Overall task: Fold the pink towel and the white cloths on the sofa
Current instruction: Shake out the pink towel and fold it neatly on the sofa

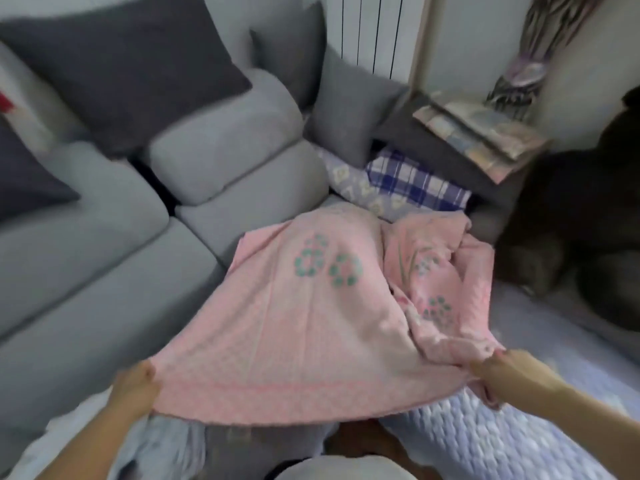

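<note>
- Head view: the pink towel [311,327] is held stretched over the grey sofa [86,271], its far end bunched toward one o'clock.
- Its near edge is pinched by the left hand [133,388] at seven o'clock.
- The near right corner is gripped by the right hand [502,372] at four o'clock, fingers curled round it.

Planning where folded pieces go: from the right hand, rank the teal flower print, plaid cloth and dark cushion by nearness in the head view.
From the right hand:
1. Teal flower print, on the pink towel, up-left.
2. Plaid cloth, behind the towel.
3. Dark cushion, far left on the backrest.
</note>
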Tool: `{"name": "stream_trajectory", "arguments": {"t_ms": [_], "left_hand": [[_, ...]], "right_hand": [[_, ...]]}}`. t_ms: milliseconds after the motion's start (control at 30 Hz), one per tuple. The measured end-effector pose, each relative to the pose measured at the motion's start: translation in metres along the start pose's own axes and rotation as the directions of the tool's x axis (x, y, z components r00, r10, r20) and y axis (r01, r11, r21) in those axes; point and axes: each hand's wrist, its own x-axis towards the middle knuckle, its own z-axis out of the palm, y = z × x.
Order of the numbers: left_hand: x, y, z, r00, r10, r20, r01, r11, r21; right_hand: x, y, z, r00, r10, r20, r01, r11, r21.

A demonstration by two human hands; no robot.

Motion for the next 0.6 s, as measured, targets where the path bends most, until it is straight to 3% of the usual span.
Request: {"name": "stream_trajectory", "arguments": {"t_ms": [33, 67, 100, 200, 333, 400, 433, 500, 600], "left_hand": [[-0.004, -0.014, 0.012, 0.999, -0.036, -0.008, 0.037, 0.994, 0.1], [-0.011, -0.031, 0.026, 0.999, -0.051, 0.004, 0.048, 0.975, 0.217], [-0.013, -0.049, 0.04, 0.994, -0.097, 0.05, 0.079, 0.958, 0.277], [-0.05, -0.065, 0.063, 0.958, -0.219, 0.183, 0.185, 0.965, 0.188], [-0.069, -0.083, 0.08, 0.986, -0.074, 0.151, -0.002, 0.89, 0.455], [-0.08, -0.09, 0.081, 0.994, -0.024, 0.106, -0.031, 0.873, 0.487], [-0.085, -0.095, 0.082, 0.997, -0.001, 0.077, -0.037, 0.867, 0.497], [-0.09, -0.103, 0.086, 0.998, 0.06, 0.038, -0.07, 0.866, 0.496], [-0.087, -0.115, 0.085, 0.994, 0.1, 0.038, -0.105, 0.827, 0.552]], "right_hand": [[0.002, 0.002, 0.017, 0.999, -0.042, 0.01, 0.042, 0.999, -0.034], [0.002, 0.002, 0.036, 0.994, 0.039, 0.105, -0.049, 0.994, 0.096], [0.002, 0.005, 0.059, 0.993, 0.047, 0.111, -0.063, 0.986, 0.152], [-0.01, 0.005, 0.098, 0.991, 0.093, 0.092, -0.109, 0.976, 0.187], [-0.023, 0.01, 0.151, 0.992, -0.089, 0.092, 0.087, 0.996, 0.021], [-0.026, 0.013, 0.16, 0.975, -0.214, 0.066, 0.217, 0.975, -0.051], [-0.032, 0.011, 0.162, 0.978, -0.165, 0.13, 0.162, 0.986, 0.032], [-0.043, 0.021, 0.17, 0.973, -0.172, 0.152, 0.172, 0.985, 0.012], [-0.068, 0.045, 0.18, 0.997, -0.042, 0.069, 0.045, 0.998, -0.033]]}}
